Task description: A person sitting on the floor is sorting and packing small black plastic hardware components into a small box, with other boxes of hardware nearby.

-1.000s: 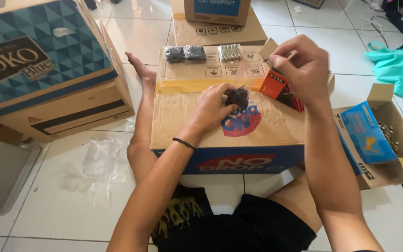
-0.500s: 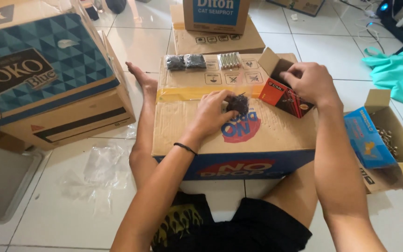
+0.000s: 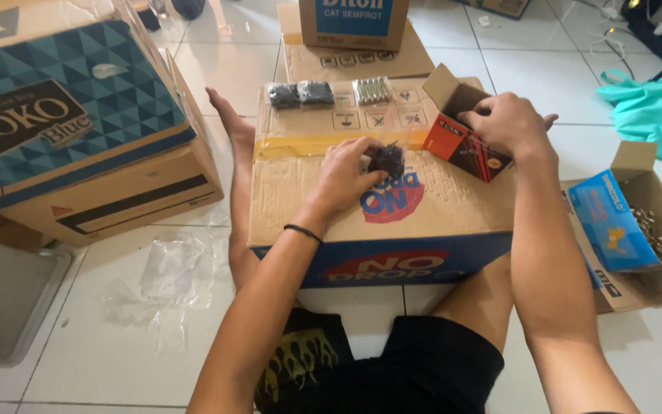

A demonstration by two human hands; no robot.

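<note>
Head view: sat on a white tiled floor [image 3: 193, 92] with a large cardboard carton [image 3: 392, 207] between the legs, serving as a work surface. To the left, a bigger box with a blue triangle pattern [image 3: 70, 115]; to the right, an open brown box [image 3: 653, 230] with a blue inner pack and loose silvery screws inside. On the far part of the carton top, already laid out in a row: two small dark filled packets [image 3: 300, 93] and one packet of pale metal pieces [image 3: 373, 90], so three seem finished. Near the middle of the carton, the left hand [image 3: 346, 176] with fingers curled about a small clear bag of dark screws [image 3: 386, 159], pinching it at its side; bag resting on the cardboard, apparently being filled or closed. Right hand [image 3: 509, 123] on the open small red-and-black box [image 3: 469, 142], fingers dipped into its mouth; whether anything is gripped inside cannot be told. Judged: fourth packet in progress, more stock left in the red box. Crumpled clear plastic [image 3: 170, 268] lying on the floor at left
</note>
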